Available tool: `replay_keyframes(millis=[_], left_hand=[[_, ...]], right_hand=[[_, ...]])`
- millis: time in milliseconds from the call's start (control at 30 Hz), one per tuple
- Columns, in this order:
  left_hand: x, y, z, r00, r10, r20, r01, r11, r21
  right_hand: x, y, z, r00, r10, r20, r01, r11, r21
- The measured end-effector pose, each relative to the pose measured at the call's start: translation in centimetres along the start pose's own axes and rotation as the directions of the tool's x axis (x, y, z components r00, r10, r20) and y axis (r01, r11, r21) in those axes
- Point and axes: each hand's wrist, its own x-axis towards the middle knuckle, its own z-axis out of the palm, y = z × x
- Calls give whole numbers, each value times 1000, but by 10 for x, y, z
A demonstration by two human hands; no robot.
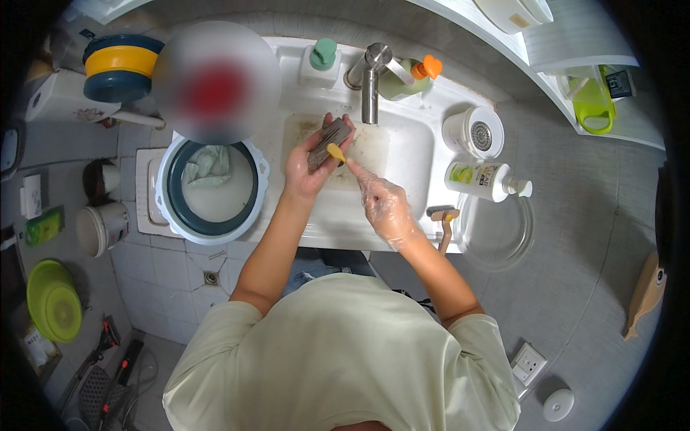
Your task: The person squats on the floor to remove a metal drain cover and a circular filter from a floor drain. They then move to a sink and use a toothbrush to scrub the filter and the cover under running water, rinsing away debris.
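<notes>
Over the white sink [413,154], my left hand [305,169] is bare and holds a flat brown-grey rectangular piece [330,146] with dark stripes, tilted, its fingers around the edges. My right hand [384,205] wears a thin clear plastic glove [389,215]. Its index finger stretches toward the piece, and the other fingers are curled. A small yellow spoon-shaped tool [336,151] lies across the piece's face, and its lower end meets my right fingertip. The handle is mostly hidden by the hand. The metal faucet [369,93] stands just beyond both hands.
Left of the sink sits a blue-rimmed basin [164,190] with cloudy water and a pale cloth [208,167]. Behind are a green-capped dispenser [322,61] and an orange-pump bottle [402,82]. Rightward stand a white tub [463,133], a white bottle [478,179] and a wooden-handled brush [445,230].
</notes>
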Motion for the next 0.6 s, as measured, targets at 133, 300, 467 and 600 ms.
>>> replay_keyframes(millis=[133,300,467,600], left_hand=[[-1,-9,13,998,-3,-67,4,1000,9],[5,-20,13,958,227,-173,-215,973,84],[5,-15,11,956,217,-196,-218,976,21],[7,-21,14,876,387,-289,-359,922,145]], right_hand=[[15,13,1,986,-73,-149,67,997,-45],[-1,9,19,996,-81,40,86,985,-149],[15,22,12,982,87,-170,-84,996,24],[5,-11,17,990,77,122,-63,992,-109]])
